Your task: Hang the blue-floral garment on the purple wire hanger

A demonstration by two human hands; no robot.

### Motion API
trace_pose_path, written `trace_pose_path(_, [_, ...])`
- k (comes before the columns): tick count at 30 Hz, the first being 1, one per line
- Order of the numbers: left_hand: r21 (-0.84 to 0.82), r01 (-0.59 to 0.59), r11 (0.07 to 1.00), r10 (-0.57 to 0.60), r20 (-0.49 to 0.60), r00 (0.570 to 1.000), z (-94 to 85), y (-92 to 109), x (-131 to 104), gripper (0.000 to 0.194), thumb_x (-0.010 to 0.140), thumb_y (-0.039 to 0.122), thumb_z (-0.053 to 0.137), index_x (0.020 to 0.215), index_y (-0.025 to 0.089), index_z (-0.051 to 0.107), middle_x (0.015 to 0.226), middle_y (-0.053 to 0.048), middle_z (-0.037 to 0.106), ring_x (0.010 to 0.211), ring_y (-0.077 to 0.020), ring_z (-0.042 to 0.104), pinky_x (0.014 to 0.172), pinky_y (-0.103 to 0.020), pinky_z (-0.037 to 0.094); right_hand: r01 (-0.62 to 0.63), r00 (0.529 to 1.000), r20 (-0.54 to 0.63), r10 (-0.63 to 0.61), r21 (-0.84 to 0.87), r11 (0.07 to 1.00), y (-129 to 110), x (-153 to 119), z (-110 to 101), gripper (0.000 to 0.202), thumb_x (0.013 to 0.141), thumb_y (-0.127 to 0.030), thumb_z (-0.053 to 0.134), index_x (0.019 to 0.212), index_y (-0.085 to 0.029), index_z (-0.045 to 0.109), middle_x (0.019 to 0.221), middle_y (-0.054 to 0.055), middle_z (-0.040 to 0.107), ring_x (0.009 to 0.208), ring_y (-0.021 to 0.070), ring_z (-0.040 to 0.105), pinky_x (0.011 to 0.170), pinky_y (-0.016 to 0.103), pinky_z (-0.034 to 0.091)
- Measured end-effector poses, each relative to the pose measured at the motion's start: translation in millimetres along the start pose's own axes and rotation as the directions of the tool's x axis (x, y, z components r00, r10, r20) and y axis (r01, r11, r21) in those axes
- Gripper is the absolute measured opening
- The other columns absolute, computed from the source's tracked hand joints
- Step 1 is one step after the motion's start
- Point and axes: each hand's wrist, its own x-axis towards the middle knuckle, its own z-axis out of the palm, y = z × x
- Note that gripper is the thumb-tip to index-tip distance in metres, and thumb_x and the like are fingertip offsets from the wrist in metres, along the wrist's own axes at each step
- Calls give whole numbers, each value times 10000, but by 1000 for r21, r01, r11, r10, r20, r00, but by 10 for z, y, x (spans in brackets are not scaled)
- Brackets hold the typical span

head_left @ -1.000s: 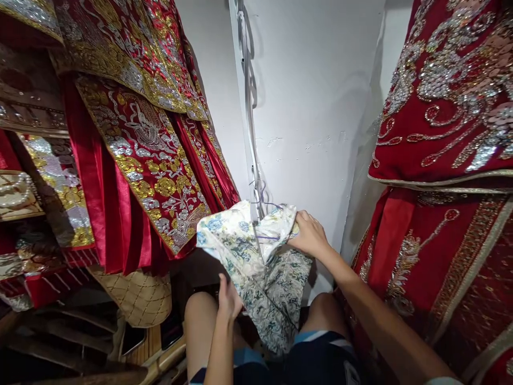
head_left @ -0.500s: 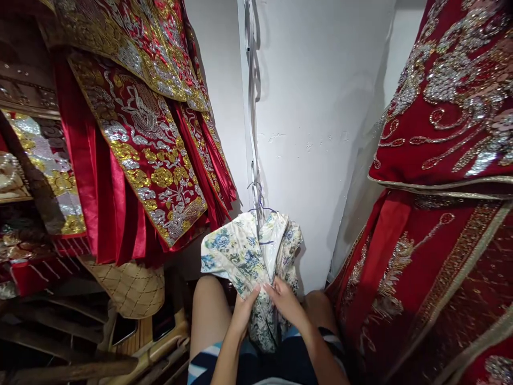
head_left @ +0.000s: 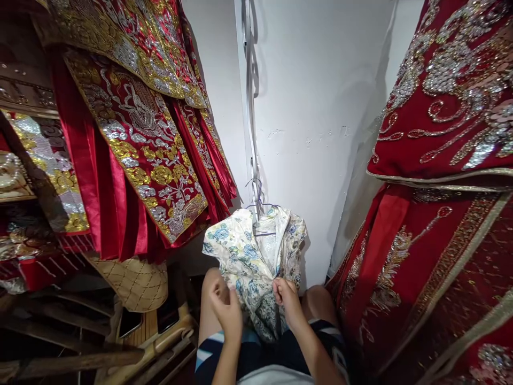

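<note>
A cream garment (head_left: 246, 248) with blue flowers hangs on a thin purple hanger (head_left: 260, 205) in front of my knees, its neck open in a V. My right hand (head_left: 285, 297) pinches the garment's front edge at the bottom of the V. Left of the garment, near its lower side, my left hand (head_left: 227, 305) is raised over my knee with its fingers curled and blurred. Whether those fingers touch the cloth or hold anything is hard to tell.
Red embroidered garments hang at the left (head_left: 160, 171) and right (head_left: 436, 139). A white strip (head_left: 249, 96) runs down the pale wall (head_left: 308, 107). Two phones (head_left: 130, 322) lie on a bamboo seat (head_left: 146, 327) at lower left.
My left hand has come off the garment's front and moved left. My right hand still pinches the edge, slightly further right. The garment's neck is spread wider.
</note>
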Motion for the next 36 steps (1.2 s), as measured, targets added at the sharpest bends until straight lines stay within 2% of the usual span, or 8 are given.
trace_pose_path(5, [-8,-168,986,153,461,874,258,85,-308,197,837,274,577,1031,249,602,1031,-92,638,1040,-285,604,932,-395,466,-85,993,84,82,40,996,-73,-102,174,327,696,-502,491,514,-234,453,369,-43,394,377,94,264,439,258,180])
trace_pose_path(9, [10,-201,980,166,521,837,340,96,-305,133,892,279,485,775,239,535,782,-42,586,800,-234,581,745,-327,449,-91,990,114,85,43,995,-369,-11,111,308,685,-458,550,500,-216,507,351,-41,424,350,82,285,412,241,183])
trace_pose_path(16, [22,-284,958,217,589,778,398,90,-311,190,886,274,482,706,214,486,702,-19,539,697,-197,540,675,-287,395,32,996,79,-43,147,989,-1530,850,-10,184,747,-299,560,607,-183,581,425,-53,443,369,68,261,376,228,146])
trace_pose_path(19, [1,-305,952,235,633,737,441,123,-244,185,868,248,504,687,209,490,660,-7,530,658,-184,545,639,-273,395,84,993,70,-98,174,981,-1787,977,43,169,744,-275,515,627,-174,583,406,-53,447,356,63,235,374,220,129])
trace_pose_path(22, [-43,-301,953,256,647,718,444,349,21,98,887,267,535,857,190,587,734,-18,607,719,-185,597,696,-280,449,127,987,75,-140,160,979,-1780,878,63,158,728,-278,524,644,-167,598,401,-47,475,353,64,281,380,210,161])
trace_pose_path(26, [-132,-400,907,414,457,788,466,982,619,342,980,309,488,1294,186,544,943,-54,666,864,-180,620,831,-307,472,176,978,95,-187,115,978,-1684,732,49,192,736,-297,536,620,-165,611,392,-41,482,369,73,325,402,213,199])
trace_pose_path(33, [-119,-727,676,657,545,521,674,1679,1165,181,969,248,521,939,173,684,909,-63,639,879,-192,611,824,-312,466,241,966,80,-248,83,967,-1526,836,116,255,768,-300,532,533,-203,509,419,-76,339,423,84,263,452,233,196])
trace_pose_path(36, [-120,-688,716,666,411,622,618,1698,1240,168,955,246,549,874,169,673,894,-50,643,880,-182,604,846,-299,453,234,971,28,-237,68,970,-1271,907,103,260,743,-273,557,501,-205,491,436,-68,359,455,93,288,468,236,182])
